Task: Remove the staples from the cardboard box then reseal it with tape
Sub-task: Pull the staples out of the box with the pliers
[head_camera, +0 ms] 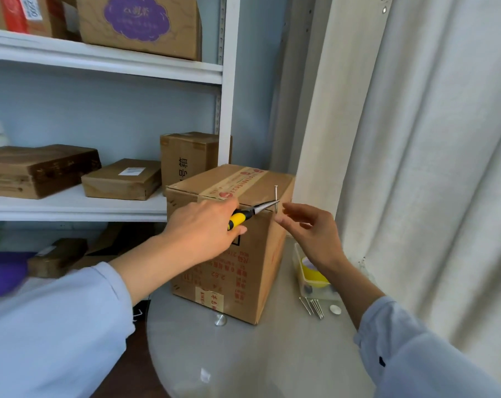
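Head view showed your left hand (203, 228) wrapped around the yellow-and-black handles of the needle-nose pliers (252, 212), its grip closed firmly on the tool. The pliers' thin tips pinched a long nail (276, 199) that stood upright at the near top edge of the cardboard box (229, 254). Your right hand (312, 234) hovered just beside the nail with fingers loosely spread and holding nothing, its grip wide, fingertips close to the nail's lower end; you could not tell from this angle whether they touched it. The box sat on the round glass counter (258, 354), toward its far side, its top seam covered by printed tape (235, 182) and its side printed in red characters. To the right of the box, a small clear container (299, 268) held a yellow roll (312, 271), and several loose nails (312, 307) lay on the glass just in front of it. Behind the box, a white shelf (100, 64) carried other brown cartons (123, 179), and a pale curtain (430, 139) hung at the right. Both of your sleeves were light blue.
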`<state>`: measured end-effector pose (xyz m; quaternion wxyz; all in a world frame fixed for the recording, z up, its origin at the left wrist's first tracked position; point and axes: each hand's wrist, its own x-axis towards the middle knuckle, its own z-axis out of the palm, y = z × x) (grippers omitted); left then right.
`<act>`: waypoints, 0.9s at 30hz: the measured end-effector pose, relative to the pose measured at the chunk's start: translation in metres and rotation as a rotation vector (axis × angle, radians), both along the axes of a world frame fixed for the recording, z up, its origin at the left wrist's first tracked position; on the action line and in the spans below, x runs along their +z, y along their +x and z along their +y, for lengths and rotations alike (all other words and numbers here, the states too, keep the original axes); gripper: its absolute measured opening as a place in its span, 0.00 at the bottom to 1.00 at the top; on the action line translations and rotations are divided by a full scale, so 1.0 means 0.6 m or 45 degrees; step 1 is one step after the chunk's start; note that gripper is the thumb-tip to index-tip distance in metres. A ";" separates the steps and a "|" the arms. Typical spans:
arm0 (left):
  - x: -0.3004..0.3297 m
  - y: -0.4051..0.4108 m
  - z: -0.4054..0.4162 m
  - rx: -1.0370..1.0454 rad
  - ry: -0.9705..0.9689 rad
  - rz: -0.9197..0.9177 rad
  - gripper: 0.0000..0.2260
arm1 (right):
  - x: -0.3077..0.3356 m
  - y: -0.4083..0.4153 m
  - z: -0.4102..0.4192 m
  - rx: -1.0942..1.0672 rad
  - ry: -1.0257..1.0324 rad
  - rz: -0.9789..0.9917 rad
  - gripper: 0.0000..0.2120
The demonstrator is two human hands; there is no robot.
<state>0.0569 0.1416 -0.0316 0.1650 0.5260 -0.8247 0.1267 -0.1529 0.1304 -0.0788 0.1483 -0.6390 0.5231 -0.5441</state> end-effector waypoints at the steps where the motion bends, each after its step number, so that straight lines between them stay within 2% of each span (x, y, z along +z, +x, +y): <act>1: -0.003 0.000 0.003 -0.004 0.026 0.006 0.17 | 0.002 0.002 0.005 0.007 -0.022 -0.023 0.26; 5: -0.008 -0.005 0.017 -0.034 0.062 0.043 0.15 | 0.010 0.012 0.023 0.020 -0.034 -0.086 0.08; 8: -0.009 -0.010 0.024 -0.048 0.060 0.050 0.14 | 0.015 0.017 0.029 0.022 -0.011 -0.197 0.02; 13: -0.021 -0.018 0.028 -0.065 0.119 0.084 0.14 | 0.019 0.015 0.038 -0.030 0.103 -0.269 0.05; 16: -0.039 -0.033 0.023 -0.070 0.254 0.103 0.15 | 0.012 0.004 0.038 -0.106 0.194 -0.299 0.02; 20: -0.063 -0.053 0.007 -0.062 0.471 0.111 0.15 | -0.006 -0.018 0.044 -0.160 0.274 -0.658 0.03; 22: -0.077 -0.061 -0.003 -0.042 0.552 0.102 0.14 | -0.025 -0.038 0.044 -0.202 0.333 -0.746 0.03; 27: -0.123 -0.088 -0.020 -0.052 0.702 0.068 0.14 | -0.105 -0.082 0.031 -0.271 0.591 -0.477 0.04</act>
